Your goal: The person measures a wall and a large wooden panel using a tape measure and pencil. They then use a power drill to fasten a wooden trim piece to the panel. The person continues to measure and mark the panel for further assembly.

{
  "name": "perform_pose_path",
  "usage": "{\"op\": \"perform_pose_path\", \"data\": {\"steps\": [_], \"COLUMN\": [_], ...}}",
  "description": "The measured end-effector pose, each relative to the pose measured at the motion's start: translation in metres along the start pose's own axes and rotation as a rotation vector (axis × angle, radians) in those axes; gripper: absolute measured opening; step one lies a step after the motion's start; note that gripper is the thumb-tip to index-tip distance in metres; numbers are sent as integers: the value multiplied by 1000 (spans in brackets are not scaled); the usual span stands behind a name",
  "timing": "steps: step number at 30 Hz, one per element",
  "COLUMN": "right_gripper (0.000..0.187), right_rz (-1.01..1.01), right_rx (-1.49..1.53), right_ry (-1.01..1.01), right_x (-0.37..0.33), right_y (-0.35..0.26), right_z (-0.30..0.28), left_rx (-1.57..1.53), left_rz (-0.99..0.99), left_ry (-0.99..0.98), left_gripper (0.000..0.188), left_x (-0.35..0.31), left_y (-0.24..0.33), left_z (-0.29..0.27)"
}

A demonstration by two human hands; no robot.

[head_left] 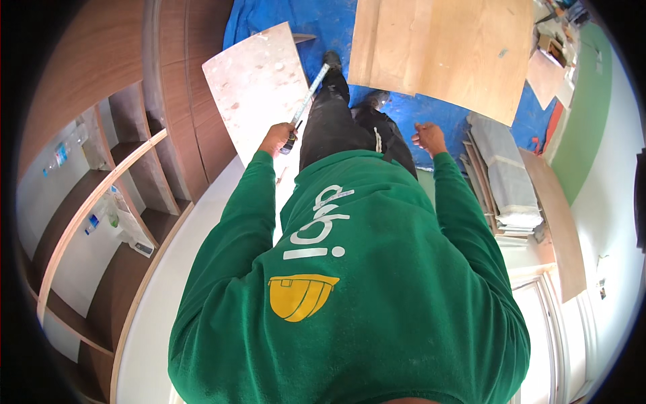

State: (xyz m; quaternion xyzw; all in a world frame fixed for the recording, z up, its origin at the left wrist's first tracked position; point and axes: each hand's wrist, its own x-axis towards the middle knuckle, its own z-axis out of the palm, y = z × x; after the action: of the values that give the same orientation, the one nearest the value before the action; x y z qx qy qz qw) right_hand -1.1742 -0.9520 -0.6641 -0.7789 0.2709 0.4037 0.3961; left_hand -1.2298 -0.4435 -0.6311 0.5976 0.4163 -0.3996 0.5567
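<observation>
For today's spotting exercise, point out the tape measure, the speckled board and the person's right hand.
tape measure (308,101): head view, on the extended blade.
speckled board (256,87): head view, middle of its pale face.
right hand (428,138): head view, back of the loosely closed hand.

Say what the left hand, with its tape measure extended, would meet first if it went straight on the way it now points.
Probably the pale speckled board: the left hand points up-picture along its tape measure, whose blade runs by that board's edge. Depth is unclear, so it might pass over to the blue tarp.
</observation>
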Motion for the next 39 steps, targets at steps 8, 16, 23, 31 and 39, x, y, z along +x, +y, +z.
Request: {"op": "perform_pose_path", "data": {"steps": [8,16,23,31,39], "right_gripper": [38,47,60,56,45], "right_rz": [-232,-171,-55,-74,-70], "right_rx": [-278,-306,-265,-281,-37], "right_ry": [511,504,556,318,147], "right_x": [20,71,73,97,93], "right_y": [-65,-105,-114,-101,-112], "right_z": [0,19,23,-4,-16], "left_rx": [-417,-538,-680,-921,-887], "left_rz": [75,-68,-208,-294,-212], "left_ry": [-241,-487,-745,-801,-987], "left_gripper": [32,28,30,28,26], "left_x": [44,181,203,198,218], "left_y": [136,147,131,122,116], "left_z": [53,112,116,115,117]}}
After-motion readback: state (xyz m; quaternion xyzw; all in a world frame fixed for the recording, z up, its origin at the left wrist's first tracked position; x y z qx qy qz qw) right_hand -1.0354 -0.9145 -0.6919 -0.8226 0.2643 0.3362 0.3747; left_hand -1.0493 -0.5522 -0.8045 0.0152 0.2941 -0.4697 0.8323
